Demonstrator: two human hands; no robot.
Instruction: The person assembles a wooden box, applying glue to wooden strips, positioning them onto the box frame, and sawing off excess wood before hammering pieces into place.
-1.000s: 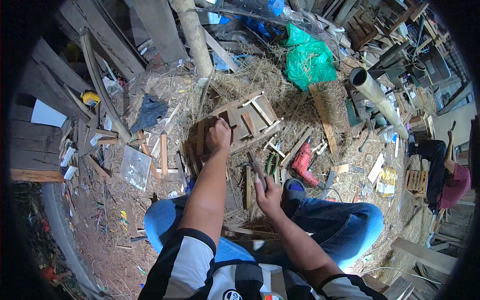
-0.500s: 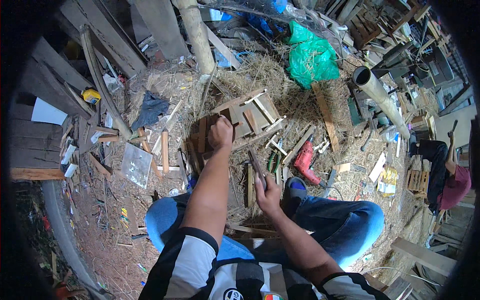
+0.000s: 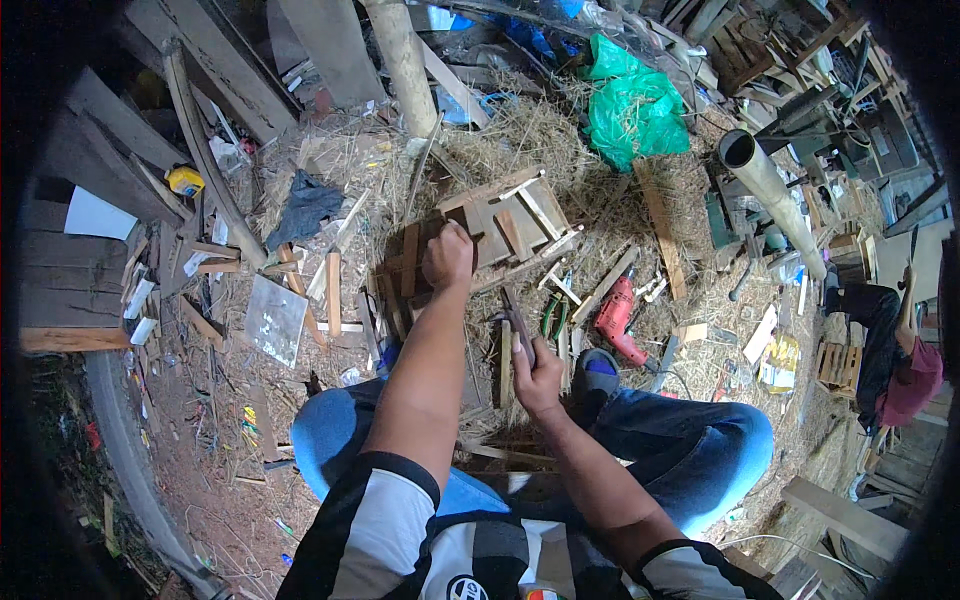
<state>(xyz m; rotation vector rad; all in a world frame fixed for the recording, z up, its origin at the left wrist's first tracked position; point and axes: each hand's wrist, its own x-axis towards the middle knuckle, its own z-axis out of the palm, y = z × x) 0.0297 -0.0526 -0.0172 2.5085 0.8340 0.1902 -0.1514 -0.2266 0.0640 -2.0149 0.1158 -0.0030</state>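
My left hand [image 3: 448, 258] is closed in a fist over the left part of a small wooden frame [image 3: 550, 205] with slats, lying on a board among straw. What its fingers hold, if anything, is hidden. My right hand [image 3: 537, 377] is wrapped around a dark, narrow bar-like tool [image 3: 516, 318], tilted up and left below the frame; its exact kind cannot be made out. A red power drill [image 3: 618, 322] lies to the right of that hand, beside green-handled pliers [image 3: 552, 313]. Loose pale sticks [image 3: 562, 283] lie between the drill and the frame.
Straw and wood scraps cover the ground. A green plastic bag [image 3: 635, 115] lies at the back, near an upright wooden post [image 3: 400, 75]. To the left are a grey metal sheet [image 3: 273, 322] and wooden strips [image 3: 333, 297]. Another person [image 3: 905, 370] sits at the far right.
The whole view has shifted a little. My left fist has turned slightly over the frame. My right hand still grips the dark tool, now a little lower relative to the frame.
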